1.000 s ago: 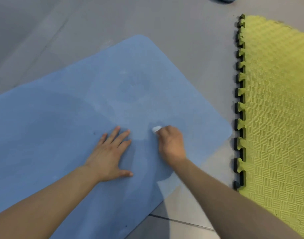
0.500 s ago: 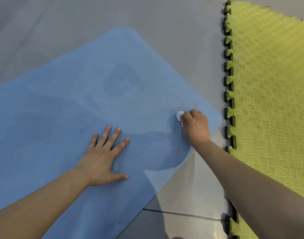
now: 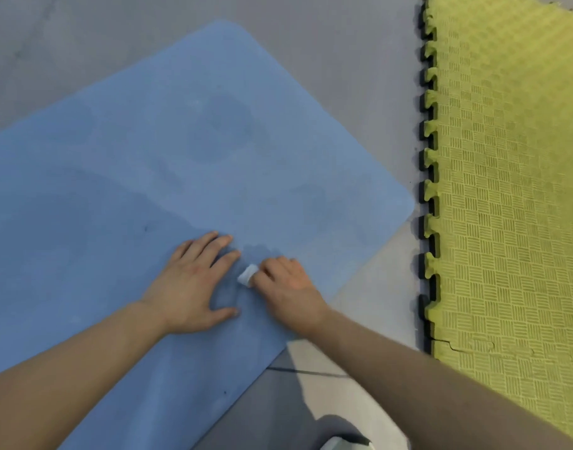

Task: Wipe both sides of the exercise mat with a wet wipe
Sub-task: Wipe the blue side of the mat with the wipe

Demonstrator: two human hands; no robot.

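Observation:
A blue exercise mat (image 3: 168,164) lies flat on the grey floor, set at an angle, with darker damp patches on its surface. My left hand (image 3: 191,284) rests flat on the mat, fingers straight and spread. Just to its right, my right hand (image 3: 286,287) grips a small wadded white wet wipe (image 3: 247,275) and presses it onto the mat near the mat's near edge. Only a bit of the wipe shows past the curled fingers.
A yellow-green interlocking foam tile (image 3: 506,190) with a black toothed edge covers the floor on the right, close to the mat's right corner. Grey floor (image 3: 343,76) surrounds the mat. A pale object (image 3: 340,444) shows at the bottom edge.
My right hand has swept the wipe back leftward from the mat's right corner to beside my left hand. My left hand has stayed flat on the mat.

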